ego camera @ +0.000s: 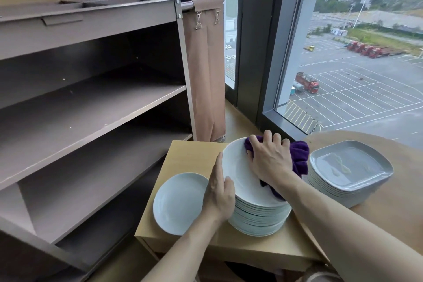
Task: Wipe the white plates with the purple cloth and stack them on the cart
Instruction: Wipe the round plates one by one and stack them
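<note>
At the bottom centre of the frame, on the pale wooden bench point(192, 155), the left hand point(219, 192) was clamped on the near rim of the top plate point(240, 174), thumb over the face, fingers along the edge. That plate sat tilted on the tall stack of white plates point(258, 217). Just left of it, one single plate point(178, 204) lay flat on the bench. A touch further up, the right hand point(270, 158) bore down on the purple cloth point(299, 155), fingers curled over the bunched fabric at the plate's far side. The two hands were apart, one on each side of the plate. Wiping was clearly the step in hand. To do it well, I'd judge, the rim needed a firm hold while the cloth swept the whole face, edge included, without shoving the stack toward the bench edge. Right of centre sat a pile of grey square plates point(350, 171). Upper left, the cart point(91, 98) showed no plates on its shelves.
</note>
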`<state>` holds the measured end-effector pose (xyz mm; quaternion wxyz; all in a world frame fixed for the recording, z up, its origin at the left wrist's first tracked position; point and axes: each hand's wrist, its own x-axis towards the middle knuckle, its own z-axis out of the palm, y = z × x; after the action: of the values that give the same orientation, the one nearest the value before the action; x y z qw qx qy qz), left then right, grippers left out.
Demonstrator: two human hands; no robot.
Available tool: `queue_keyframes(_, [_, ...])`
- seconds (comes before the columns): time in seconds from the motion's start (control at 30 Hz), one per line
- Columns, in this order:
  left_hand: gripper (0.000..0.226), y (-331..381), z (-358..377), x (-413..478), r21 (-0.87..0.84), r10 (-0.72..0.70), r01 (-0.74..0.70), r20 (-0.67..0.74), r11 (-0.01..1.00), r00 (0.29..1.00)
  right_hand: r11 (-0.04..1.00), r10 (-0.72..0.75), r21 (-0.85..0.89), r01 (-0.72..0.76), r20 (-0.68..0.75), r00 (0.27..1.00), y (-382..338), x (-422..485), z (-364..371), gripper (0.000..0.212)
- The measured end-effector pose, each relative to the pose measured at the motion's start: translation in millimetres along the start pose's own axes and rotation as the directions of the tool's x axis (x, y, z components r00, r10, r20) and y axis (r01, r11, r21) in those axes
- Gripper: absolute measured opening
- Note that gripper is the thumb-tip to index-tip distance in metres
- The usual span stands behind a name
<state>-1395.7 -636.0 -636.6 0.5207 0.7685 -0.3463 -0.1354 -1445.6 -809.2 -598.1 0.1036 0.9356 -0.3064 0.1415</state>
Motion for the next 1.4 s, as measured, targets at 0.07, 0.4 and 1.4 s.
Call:
queue_keyframes(0.07, [0.066, -1, 2, 0, 0.016, 0.011, -0.011, -0.022, 1.0, 1.0, 0.999, 0.029, -0.031, -0.028, 0.039, 0.999, 12, -5, -3, 0.034])
queue_keyframes(0.4, [0.065, -11, 7, 4, 0.055, 0.019, -0.015, -0.067, 0.998, 0.998, 0.995, 0.061, 0.068, -0.075, 0.187, 0.981, 24, -46, -21, 0.039])
queue_keyframes(1.4, [0.038, 20, -12, 29, 0.218, -0.082, 0.113, -0.146, 0.97, 0.986, 0.954, 0.118, 0.26, -0.151, 0.138, 0.983, 15, -59, -30, 0.04])
